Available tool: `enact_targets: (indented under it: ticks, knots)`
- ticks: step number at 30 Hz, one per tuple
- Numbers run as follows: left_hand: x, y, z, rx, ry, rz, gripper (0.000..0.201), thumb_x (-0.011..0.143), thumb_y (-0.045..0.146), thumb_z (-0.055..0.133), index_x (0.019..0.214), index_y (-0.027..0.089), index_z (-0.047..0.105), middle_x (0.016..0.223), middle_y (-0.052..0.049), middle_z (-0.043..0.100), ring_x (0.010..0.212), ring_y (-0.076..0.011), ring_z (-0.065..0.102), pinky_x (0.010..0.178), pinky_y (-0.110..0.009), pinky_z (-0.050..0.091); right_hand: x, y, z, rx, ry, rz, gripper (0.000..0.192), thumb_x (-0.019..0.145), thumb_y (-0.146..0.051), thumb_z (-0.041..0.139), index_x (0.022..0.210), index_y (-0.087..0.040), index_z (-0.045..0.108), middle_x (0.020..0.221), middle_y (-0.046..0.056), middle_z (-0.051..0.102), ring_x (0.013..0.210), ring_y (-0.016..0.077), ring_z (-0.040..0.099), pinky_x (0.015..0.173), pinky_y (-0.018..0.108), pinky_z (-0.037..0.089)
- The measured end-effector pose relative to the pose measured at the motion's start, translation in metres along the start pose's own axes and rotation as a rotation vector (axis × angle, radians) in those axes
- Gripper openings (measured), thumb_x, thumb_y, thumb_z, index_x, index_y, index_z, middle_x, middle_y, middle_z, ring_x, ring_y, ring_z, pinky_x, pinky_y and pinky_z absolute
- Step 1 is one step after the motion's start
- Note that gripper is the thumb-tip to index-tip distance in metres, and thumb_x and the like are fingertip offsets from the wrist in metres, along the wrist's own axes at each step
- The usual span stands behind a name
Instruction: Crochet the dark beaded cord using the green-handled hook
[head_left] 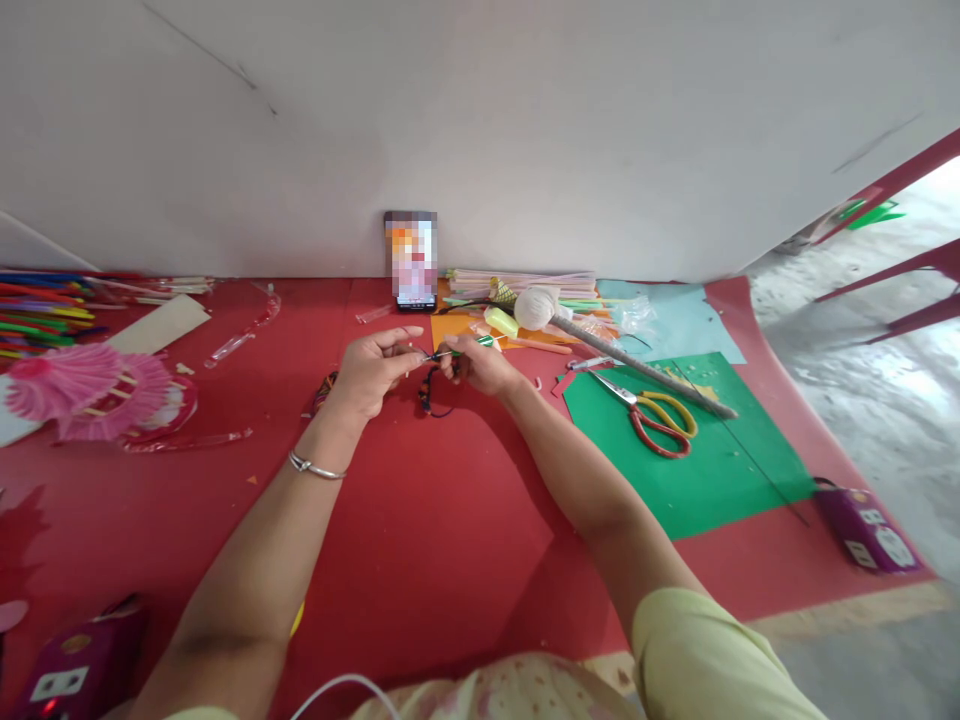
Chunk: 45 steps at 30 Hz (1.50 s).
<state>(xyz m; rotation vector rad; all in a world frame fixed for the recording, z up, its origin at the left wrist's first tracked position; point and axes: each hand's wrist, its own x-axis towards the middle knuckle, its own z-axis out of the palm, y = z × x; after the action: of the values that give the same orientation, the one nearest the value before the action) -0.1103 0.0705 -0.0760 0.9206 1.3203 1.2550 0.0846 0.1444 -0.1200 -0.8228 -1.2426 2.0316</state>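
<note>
My left hand (371,370) and my right hand (476,365) meet over the red mat (420,520), fingertips close together. Between them runs a thin green straw (469,347) with a dark wire or thread at its left end. The left hand pinches that dark end; the right hand grips the straw. A dark looped cord (429,392) hangs just below the hands, above the mat. A silver bangle (315,467) sits on my left wrist.
A phone (411,258) leans on the wall ahead. Scissors (649,412) and a grey stick (645,370) lie on green paper (705,470) to the right. Pink fans (90,390) and coloured straws (37,310) are at left. Purple power strips (862,525) sit at both lower corners.
</note>
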Motion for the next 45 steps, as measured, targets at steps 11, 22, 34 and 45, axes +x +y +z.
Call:
enact_targets:
  ticks: [11, 22, 34, 45]
  knots:
    - [0.004, -0.015, 0.017, 0.073, 0.244, 0.23, 0.074, 0.071, 0.033, 0.09, 0.142, 0.017, 0.078, 0.091, -0.007, 0.082, 0.067, -0.0123, 0.056, 0.059, -0.025, 0.044, 0.002, 0.003, 0.027, 0.151, 0.268, -0.088, 0.058, 0.088, -0.074, 0.082, 0.076, -0.018, 0.074, 0.066, 0.0, 0.067, 0.058, 0.0101, 0.059, 0.05, 0.021, 0.04]
    - [0.004, -0.016, 0.014, 0.158, 0.246, 0.267, 0.073, 0.074, 0.033, 0.088, 0.144, 0.017, 0.077, 0.09, -0.006, 0.082, 0.063, -0.011, 0.051, 0.057, -0.024, 0.042, 0.003, 0.008, 0.025, 0.13, 0.293, -0.121, 0.059, 0.087, -0.076, 0.082, 0.077, -0.018, 0.073, 0.067, 0.001, 0.067, 0.059, 0.0108, 0.059, 0.051, 0.022, 0.039]
    - [0.005, -0.023, 0.023, -0.029, 0.252, 0.195, 0.081, 0.07, 0.033, 0.09, 0.149, 0.02, 0.073, 0.09, -0.003, 0.082, 0.06, -0.0103, 0.056, 0.055, -0.024, 0.043, 0.006, 0.016, 0.037, 0.384, 0.259, -0.052, 0.062, 0.09, -0.082, 0.074, 0.085, -0.02, 0.071, 0.072, 0.0, 0.067, 0.06, 0.0106, 0.056, 0.047, 0.022, 0.036]
    - [0.005, -0.021, 0.022, 0.013, 0.268, 0.257, 0.078, 0.071, 0.033, 0.092, 0.146, 0.021, 0.075, 0.093, -0.005, 0.083, 0.068, -0.0127, 0.061, 0.061, -0.025, 0.047, 0.006, 0.012, 0.036, 0.451, 0.223, 0.008, 0.063, 0.091, -0.083, 0.074, 0.083, -0.021, 0.067, 0.069, -0.002, 0.064, 0.057, 0.0096, 0.054, 0.047, 0.02, 0.035]
